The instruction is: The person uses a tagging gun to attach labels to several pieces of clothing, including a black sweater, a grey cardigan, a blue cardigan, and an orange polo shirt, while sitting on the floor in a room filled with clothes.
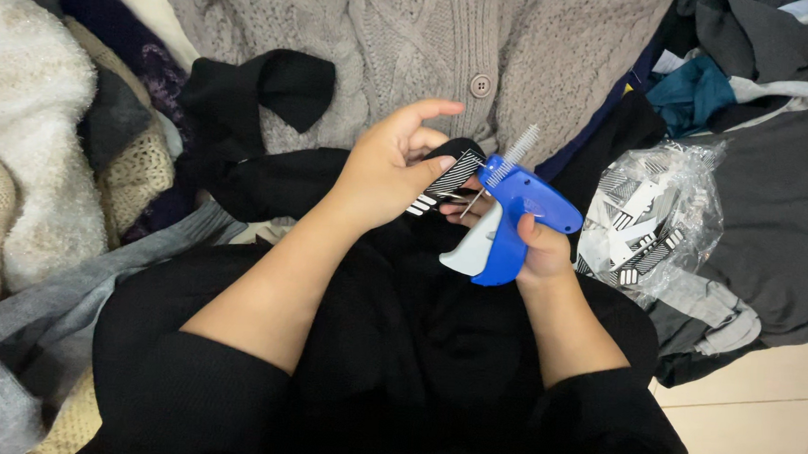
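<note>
Tagging a black garment amid heaped knitwear.

Left hand (pixel 391 166) pinches a striped paper tag (pixel 451 176) against the black garment (pixel 286 184), fingers clamped on both. Right hand (pixel 541 248) is wrapped around the blue tagging gun (pixel 515 214), needle at the tag. Seemingly mid-attachment; next calls for a steady trigger squeeze. A clear bag of tags (pixel 649 217) lies to the right.

Glossy plastic tagging gun (pixel 515 214), knitted cardigan (pixel 414 43)
</note>
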